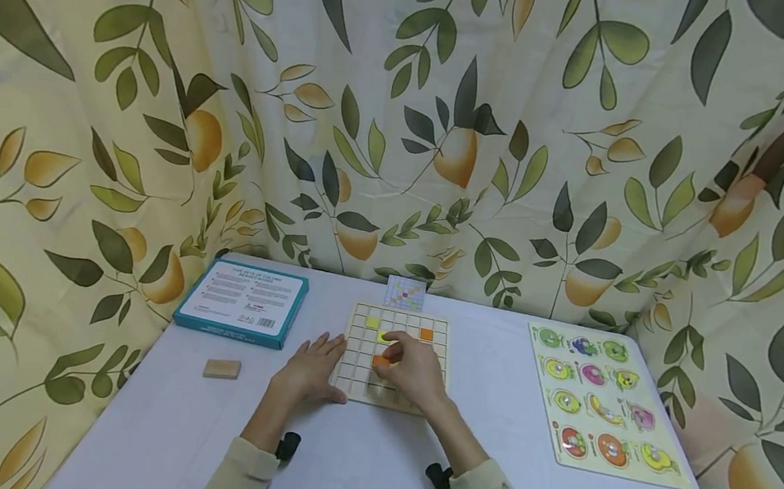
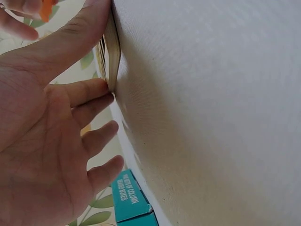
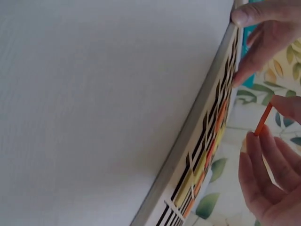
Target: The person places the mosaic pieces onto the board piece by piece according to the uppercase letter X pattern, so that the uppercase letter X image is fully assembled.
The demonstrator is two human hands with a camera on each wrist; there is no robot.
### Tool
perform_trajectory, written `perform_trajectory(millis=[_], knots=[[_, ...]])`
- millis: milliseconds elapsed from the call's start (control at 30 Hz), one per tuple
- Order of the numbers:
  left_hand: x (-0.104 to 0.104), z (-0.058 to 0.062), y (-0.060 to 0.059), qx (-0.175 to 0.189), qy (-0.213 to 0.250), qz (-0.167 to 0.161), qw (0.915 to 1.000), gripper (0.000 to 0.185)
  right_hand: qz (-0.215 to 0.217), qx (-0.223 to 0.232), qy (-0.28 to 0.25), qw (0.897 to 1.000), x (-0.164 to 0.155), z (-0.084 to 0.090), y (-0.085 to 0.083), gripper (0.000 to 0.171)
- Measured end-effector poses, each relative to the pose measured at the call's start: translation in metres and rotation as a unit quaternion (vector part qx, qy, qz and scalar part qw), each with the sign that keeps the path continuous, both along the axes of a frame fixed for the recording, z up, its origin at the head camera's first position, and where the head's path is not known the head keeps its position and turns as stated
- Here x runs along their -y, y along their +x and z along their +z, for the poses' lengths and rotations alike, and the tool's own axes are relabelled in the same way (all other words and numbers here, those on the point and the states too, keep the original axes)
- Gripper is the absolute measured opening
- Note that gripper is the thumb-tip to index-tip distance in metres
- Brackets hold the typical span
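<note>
Hands (image 1: 412,371) over grid board (image 1: 359,338)

Blue box (image 2: 129,200) (side): perhaps "COLUMN".

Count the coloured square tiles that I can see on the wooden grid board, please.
3: a yellow tile upper left, an orange tile upper right, another yellow tile beside the right hand, which may hide more.

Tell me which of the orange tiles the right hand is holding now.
The orange tile pinched by the right hand above the grid board; the other orange tile lies in a far-row cell.
</note>
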State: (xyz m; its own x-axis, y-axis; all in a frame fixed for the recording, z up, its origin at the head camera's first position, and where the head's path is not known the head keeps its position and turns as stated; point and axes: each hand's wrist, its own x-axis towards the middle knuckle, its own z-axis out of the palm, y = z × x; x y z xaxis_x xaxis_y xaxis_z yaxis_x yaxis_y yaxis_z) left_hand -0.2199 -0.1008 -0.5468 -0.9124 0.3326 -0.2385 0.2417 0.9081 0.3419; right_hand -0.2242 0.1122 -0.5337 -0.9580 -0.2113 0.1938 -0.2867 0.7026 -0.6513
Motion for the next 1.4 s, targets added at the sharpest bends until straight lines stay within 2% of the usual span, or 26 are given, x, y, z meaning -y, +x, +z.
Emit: perform_trajectory(millis=[367,600,800,1400], knots=[[0.003,0.002,0.0,-0.001,0.004,-0.01,0.9999,0.104,0.023,-0.018,0.029,0.999,0.017,-0.01,-0.004,0.047],[0.001,0.002,0.0,-0.003,0.007,-0.006,1.0,0.105,0.029,-0.004,0.058,0.998,0.026,-0.011,-0.004,0.048],[0.002,0.003,0.0,0.0,0.01,-0.004,0.9999,0.104,0.035,-0.011,0.079,0.996,0.032,-0.016,-0.007,0.045],[0.002,0.003,0.0,0.001,0.023,-0.002,0.9997,0.105,0.048,0.005,0.086,0.995,0.034,-0.022,-0.013,0.036]])
